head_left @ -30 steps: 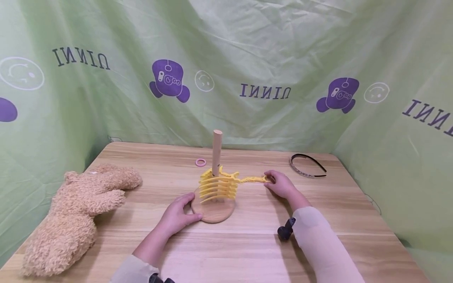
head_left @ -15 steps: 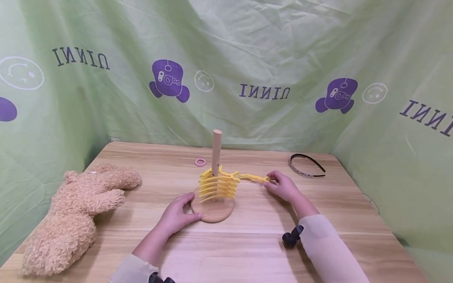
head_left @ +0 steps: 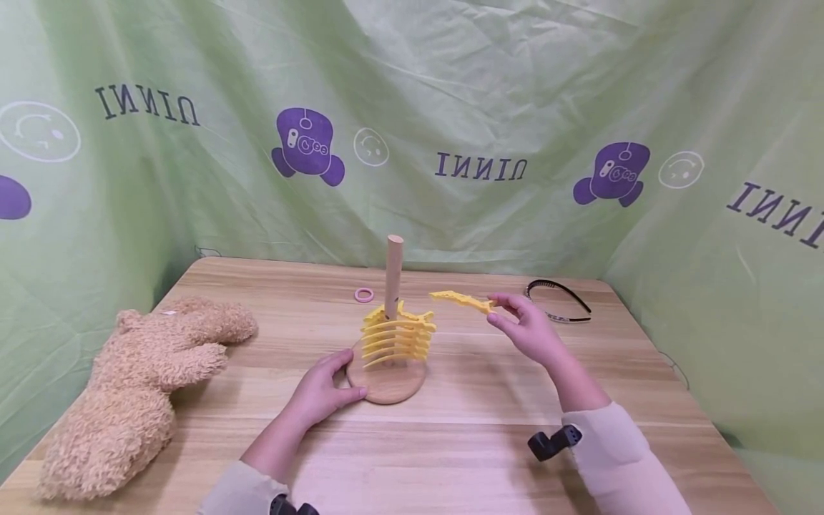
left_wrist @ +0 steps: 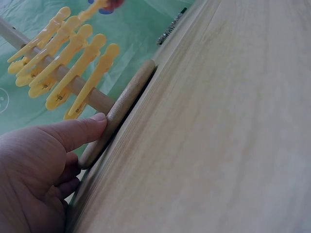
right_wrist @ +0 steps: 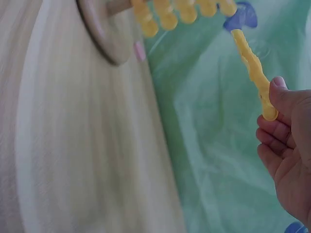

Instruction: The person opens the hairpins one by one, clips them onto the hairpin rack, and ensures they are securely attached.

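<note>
A wooden stand with a round base and an upright post stands mid-table. Several yellow hair clips are clamped on its post, one above another. My left hand holds the left edge of the base, thumb and fingers spread along its rim; in the left wrist view the thumb presses on the wood. To the right of the post, in the air, my right hand pinches another yellow hair clip by one end. Its other end points left, apart from the stand.
A brown plush toy lies along the left side of the wooden table. Behind the post is a small pink ring. A black headband with a glittery band lies at the back right, partly behind my right hand. Green printed cloth surrounds the table.
My right hand has lifted the hair clip from beside the clamped clips, upward and slightly right, tilting its free end up. The left hand and stand have stayed in place.
</note>
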`<act>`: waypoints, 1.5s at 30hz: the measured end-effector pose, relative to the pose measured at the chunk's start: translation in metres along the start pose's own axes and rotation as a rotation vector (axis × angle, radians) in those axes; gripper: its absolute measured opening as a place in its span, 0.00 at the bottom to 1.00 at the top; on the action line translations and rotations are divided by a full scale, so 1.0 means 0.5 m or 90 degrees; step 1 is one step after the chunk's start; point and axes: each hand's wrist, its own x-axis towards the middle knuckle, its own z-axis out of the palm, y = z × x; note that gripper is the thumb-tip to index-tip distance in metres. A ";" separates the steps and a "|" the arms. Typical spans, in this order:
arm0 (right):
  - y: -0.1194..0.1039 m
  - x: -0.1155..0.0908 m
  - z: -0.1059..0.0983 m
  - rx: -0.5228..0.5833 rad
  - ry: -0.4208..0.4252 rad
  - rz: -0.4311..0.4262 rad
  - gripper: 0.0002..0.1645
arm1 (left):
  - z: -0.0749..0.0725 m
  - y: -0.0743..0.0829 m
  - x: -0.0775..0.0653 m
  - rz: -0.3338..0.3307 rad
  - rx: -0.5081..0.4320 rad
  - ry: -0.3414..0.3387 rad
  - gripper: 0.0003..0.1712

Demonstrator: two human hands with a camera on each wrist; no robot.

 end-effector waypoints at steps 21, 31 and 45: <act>-0.145 0.011 0.077 -0.072 0.060 -0.127 0.14 | 0.003 -0.003 -0.001 0.002 0.000 0.004 0.46; -0.162 0.027 0.106 -0.063 0.028 -0.142 0.14 | 0.005 0.002 -0.001 0.004 -0.006 0.005 0.45; -0.165 0.023 0.108 -0.053 -0.015 -0.147 0.17 | 0.004 0.001 -0.002 0.006 -0.002 0.009 0.45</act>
